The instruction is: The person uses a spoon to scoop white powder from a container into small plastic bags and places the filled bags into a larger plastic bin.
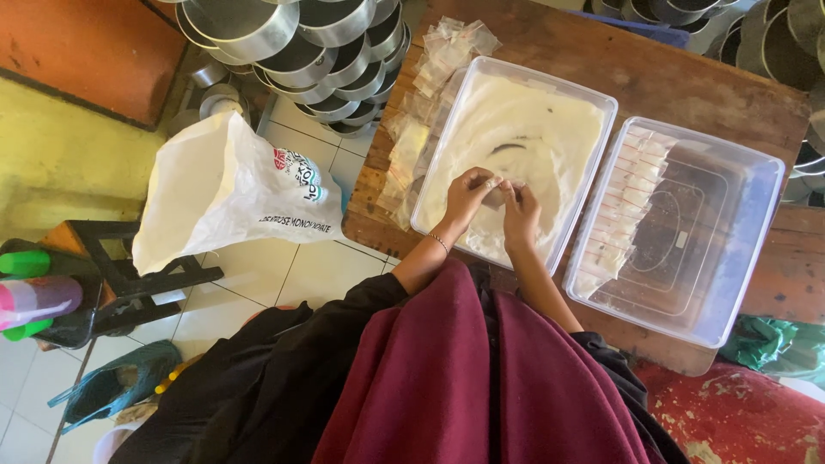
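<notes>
Left hand (pixel 468 191) and right hand (pixel 518 206) pinch one small packet (pixel 496 197) together. They hover over the powder-filled tub (pixel 516 129) on the worktop (pixel 653 77).

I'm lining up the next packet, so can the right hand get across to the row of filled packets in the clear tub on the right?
Probably yes. The right hand sits over the powder tub beside the clear tub; the packet row lies along its near wall, open-topped, with nothing between.

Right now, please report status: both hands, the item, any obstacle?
Left hand and right hand together, pinching a small sachet. Over tub of white powder. Filled sachets in right tub. Nothing in the way.
</notes>
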